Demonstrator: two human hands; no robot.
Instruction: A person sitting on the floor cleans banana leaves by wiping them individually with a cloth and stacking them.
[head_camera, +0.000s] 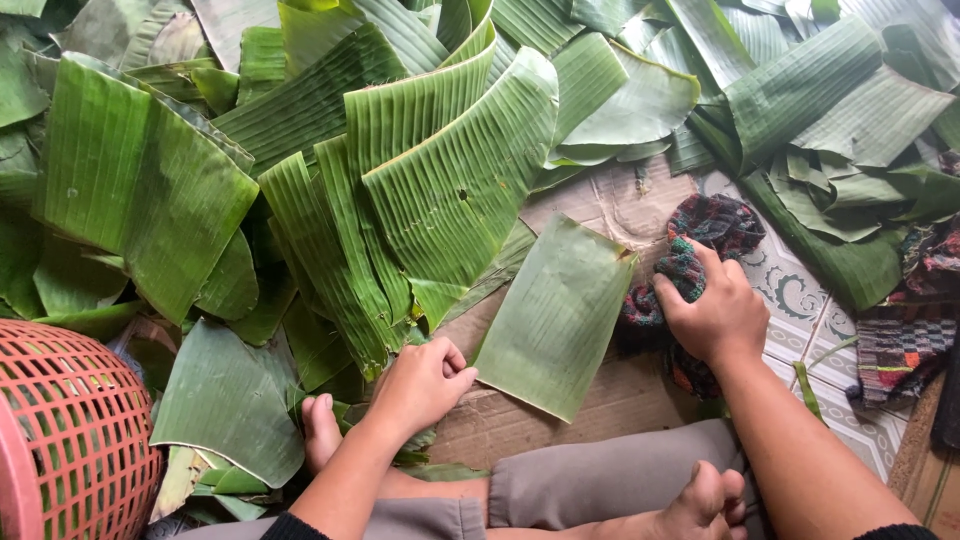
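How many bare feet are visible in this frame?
2. One foot sits lower left, beside the left hand at the leaf pile's edge. The other foot is at the bottom, beside the right forearm. Both are partly hidden.

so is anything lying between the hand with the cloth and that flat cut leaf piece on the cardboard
Nothing visible does. The right hand grips the dark knitted cloth just beside the right edge of the rectangular leaf piece, with only bare cardboard around it. The left hand rests by the leaf's lower left corner, on the far side from the cloth.
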